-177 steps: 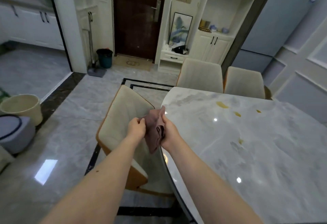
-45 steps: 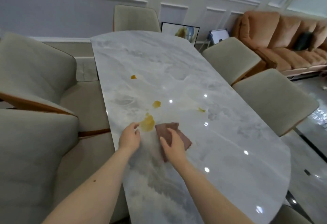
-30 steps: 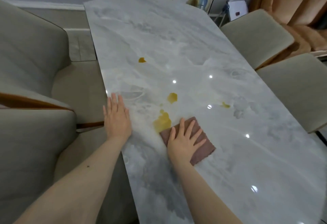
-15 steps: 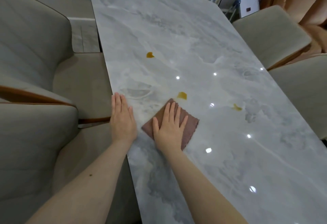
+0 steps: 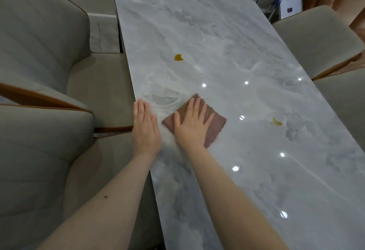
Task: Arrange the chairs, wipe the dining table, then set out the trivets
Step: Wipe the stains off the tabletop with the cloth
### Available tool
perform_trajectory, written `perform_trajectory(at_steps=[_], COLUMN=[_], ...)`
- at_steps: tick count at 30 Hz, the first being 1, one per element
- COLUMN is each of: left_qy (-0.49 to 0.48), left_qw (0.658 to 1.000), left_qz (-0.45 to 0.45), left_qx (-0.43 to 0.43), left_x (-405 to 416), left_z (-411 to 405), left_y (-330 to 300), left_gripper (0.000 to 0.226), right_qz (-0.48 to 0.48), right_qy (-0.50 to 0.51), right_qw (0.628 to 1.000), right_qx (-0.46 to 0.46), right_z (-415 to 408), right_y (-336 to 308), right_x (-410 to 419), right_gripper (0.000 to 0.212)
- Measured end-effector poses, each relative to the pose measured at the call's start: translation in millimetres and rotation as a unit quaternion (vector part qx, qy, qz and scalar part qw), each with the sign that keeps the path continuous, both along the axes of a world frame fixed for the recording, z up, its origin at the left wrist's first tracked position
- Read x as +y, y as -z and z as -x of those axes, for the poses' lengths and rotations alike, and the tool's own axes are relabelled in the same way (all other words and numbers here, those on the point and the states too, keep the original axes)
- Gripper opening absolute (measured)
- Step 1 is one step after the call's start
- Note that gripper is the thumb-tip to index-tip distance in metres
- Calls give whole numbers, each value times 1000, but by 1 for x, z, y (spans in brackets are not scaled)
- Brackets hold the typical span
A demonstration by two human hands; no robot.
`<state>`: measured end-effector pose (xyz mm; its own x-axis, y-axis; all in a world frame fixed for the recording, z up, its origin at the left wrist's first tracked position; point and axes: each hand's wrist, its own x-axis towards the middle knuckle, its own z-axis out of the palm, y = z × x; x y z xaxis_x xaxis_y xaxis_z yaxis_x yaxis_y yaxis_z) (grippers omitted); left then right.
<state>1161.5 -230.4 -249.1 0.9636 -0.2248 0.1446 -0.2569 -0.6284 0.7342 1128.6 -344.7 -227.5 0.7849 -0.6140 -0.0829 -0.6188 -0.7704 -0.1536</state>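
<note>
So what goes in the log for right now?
step: wiping table | right hand: flat on cloth | left hand: flat at table edge | yellow spots left: two

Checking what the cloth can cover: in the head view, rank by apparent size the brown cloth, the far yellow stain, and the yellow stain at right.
1. brown cloth, largest though partly under the right hand
2. far yellow stain and right yellow stain: both small, too alike to rank

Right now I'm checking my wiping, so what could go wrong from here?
The folded brown cloth under your flat right hand may smear residue over the glossy grey marble table instead of lifting it. Two yellow-orange spots, one farther up the table and one to the right, could be missed. Your left hand, lying flat at the table edge, could slip off.
</note>
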Motion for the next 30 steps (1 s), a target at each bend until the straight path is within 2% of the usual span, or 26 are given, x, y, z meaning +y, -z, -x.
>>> perform_trajectory(at_steps=[4,6,10,13,16,19,22,24,27,30], left_qy=[2,9,11,12,13,16,19,19,17,14], left_qw=[999,998,998,998,997,997,997,997,998,997], left_qz=[33,52,58,60,64,69,67,64,59,63], left_qx=[15,20,32,33,27,27,24,26,34,35], left_x=[2,3,2,2,2,3,3,2,2,2], left_z=[-1,0,1,0,-1,0,-1,0,1,1], left_y=[0,-2,-2,-1,0,0,-1,-2,-2,-2], left_gripper=[50,54,49,49,53,58,57,56,51,51], right_qz=[-3,-9,-4,7,-1,-8,-14,-19,-17,-9], right_qy=[-168,-193,-90,-9,5,-83,-218,-248,-167,-60], right_qw=[986,981,996,999,1000,996,976,969,986,998], right_qx=[7,16,25,34,18,9,-6,-1,1,20], right_z=[52,83,88,45,-1,-7,42,76,80,33], right_y=[-8,-8,-8,-6,-4,-3,-7,-6,-6,-6], right_x=[24,0,-61,-78,-67,-34,-10,-28,-80,-102], right_gripper=[73,74,77,69,68,69,72,71,73,70])
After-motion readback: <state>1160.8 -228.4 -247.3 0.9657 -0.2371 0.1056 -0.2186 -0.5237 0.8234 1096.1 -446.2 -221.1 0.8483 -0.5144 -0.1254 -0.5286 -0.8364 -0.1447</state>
